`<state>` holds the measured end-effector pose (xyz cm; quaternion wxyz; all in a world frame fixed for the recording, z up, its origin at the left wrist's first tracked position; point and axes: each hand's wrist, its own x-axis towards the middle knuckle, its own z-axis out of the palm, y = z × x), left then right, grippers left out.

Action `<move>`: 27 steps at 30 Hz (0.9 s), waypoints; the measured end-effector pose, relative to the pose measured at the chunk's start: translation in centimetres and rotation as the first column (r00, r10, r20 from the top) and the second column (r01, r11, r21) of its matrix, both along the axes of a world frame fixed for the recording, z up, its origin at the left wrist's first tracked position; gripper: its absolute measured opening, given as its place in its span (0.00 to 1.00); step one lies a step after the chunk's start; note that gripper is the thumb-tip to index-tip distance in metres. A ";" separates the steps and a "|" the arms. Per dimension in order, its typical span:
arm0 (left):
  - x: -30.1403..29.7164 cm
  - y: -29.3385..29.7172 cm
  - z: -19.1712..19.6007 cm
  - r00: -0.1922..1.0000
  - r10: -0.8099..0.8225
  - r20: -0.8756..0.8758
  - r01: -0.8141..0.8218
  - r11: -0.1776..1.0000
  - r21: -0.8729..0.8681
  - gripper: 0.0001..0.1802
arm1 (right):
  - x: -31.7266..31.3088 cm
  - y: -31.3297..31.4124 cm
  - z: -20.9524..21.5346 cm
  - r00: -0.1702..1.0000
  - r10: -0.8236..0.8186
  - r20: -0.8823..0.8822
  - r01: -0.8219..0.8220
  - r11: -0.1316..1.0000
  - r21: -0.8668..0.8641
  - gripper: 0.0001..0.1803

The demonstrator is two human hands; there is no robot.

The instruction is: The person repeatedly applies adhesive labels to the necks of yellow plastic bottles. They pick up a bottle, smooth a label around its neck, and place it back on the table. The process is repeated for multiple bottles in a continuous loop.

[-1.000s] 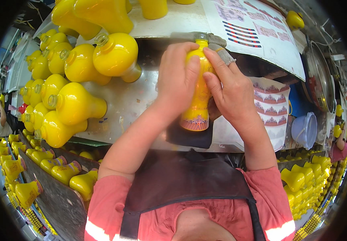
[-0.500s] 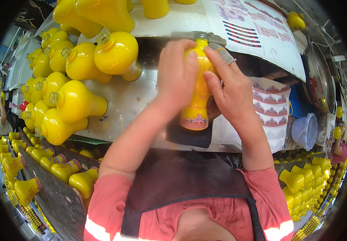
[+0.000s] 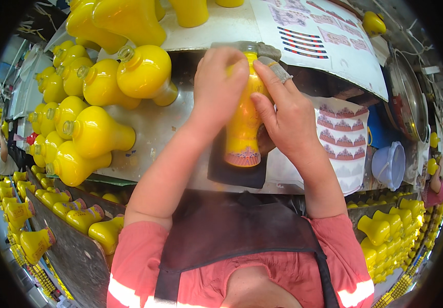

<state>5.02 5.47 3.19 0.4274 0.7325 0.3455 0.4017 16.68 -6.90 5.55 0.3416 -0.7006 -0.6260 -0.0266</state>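
Note:
A glossy yellow glass bottle (image 3: pixel 243 128) with a patterned band round its base is in front of me, neck pointing away, above a dark cloth (image 3: pixel 237 175). Its right side is gripped by my right hand (image 3: pixel 289 115), with the index finger along the neck, the thumb on the body and other fingers hidden beneath. A grey wrap (image 3: pixel 275 69) is around one of that hand's fingers. My left hand (image 3: pixel 220 84) is at the left of the bottle's shoulder and neck, fingers curled and blurred by motion. Whether it holds anything small is not visible.
Several plain yellow bottles (image 3: pixel 101 132) lie on the bench at left. Printed decal sheets (image 3: pixel 340 146) lie at right, with another sheet (image 3: pixel 303 31) farther back. A pale bucket (image 3: pixel 389 167) is at the right edge. Boards of bottles (image 3: pixel 375 230) flank me.
My left hand has lifted off the bottle's side and moved toward its neck, its fingers now curled. My right hand keeps hold of the bottle, which has shifted slightly left in view.

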 end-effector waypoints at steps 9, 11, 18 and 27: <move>-0.5 -0.8 0.4 0.996 -0.025 -0.083 0.026 1.000 0.011 0.18 | 0.4 0.0 -0.3 0.999 -0.004 -0.053 0.002 1.000 -0.025 0.30; -0.4 -0.7 0.4 0.997 -0.008 -0.072 0.010 1.000 0.016 0.18 | 0.6 -0.1 -0.6 0.994 0.000 -0.105 -0.002 1.000 -0.019 0.29; 0.1 -0.7 -0.2 0.999 0.030 -0.020 -0.030 1.000 0.006 0.14 | 4.9 -0.3 0.2 0.340 -0.192 -0.921 0.158 0.977 -0.145 0.17; -0.6 -2.7 -1.4 0.990 0.019 0.141 -0.022 1.000 0.021 0.19 | 4.5 0.0 3.6 0.474 0.110 -0.873 -0.149 0.988 0.043 0.13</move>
